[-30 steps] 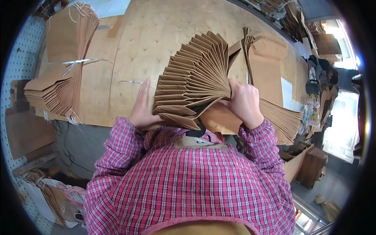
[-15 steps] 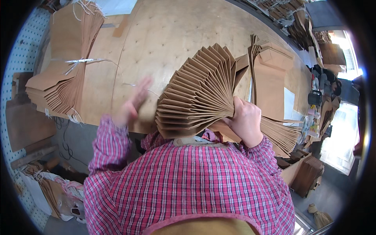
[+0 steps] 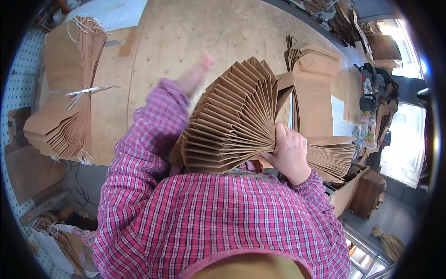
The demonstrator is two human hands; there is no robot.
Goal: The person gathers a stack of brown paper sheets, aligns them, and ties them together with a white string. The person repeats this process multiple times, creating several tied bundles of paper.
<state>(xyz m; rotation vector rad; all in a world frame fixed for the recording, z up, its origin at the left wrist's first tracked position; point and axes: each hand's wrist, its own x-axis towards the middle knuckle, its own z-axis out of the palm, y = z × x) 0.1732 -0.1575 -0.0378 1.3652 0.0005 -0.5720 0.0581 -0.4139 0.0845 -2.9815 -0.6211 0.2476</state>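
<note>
My right hand (image 3: 291, 153) is closed around the narrow, gathered part of a stack of brown paper bags (image 3: 230, 123). Their folded ends spread out to the left like a fan, standing over the near edge of the table. Beyond the fan, my left hand (image 3: 199, 70) is stretched out over the wooden table (image 3: 174, 35); motion smears its fingers. To the right, more brown paper bags (image 3: 316, 95) lie flat on the table, and another spread bundle (image 3: 331, 159) sits beside my right wrist, partly covered by it.
A tied bundle of paper bags (image 3: 65, 104) with white cords lies at the table's left. White paper (image 3: 114, 14) is at the far left corner. A cardboard box (image 3: 349, 193) stands beyond my right arm, and a pegboard (image 3: 17, 76) lines the left side.
My left hand has swung away from me and to the right, past the fan's far side. My right hand keeps its hold on the bags. The view has shifted slightly.
</note>
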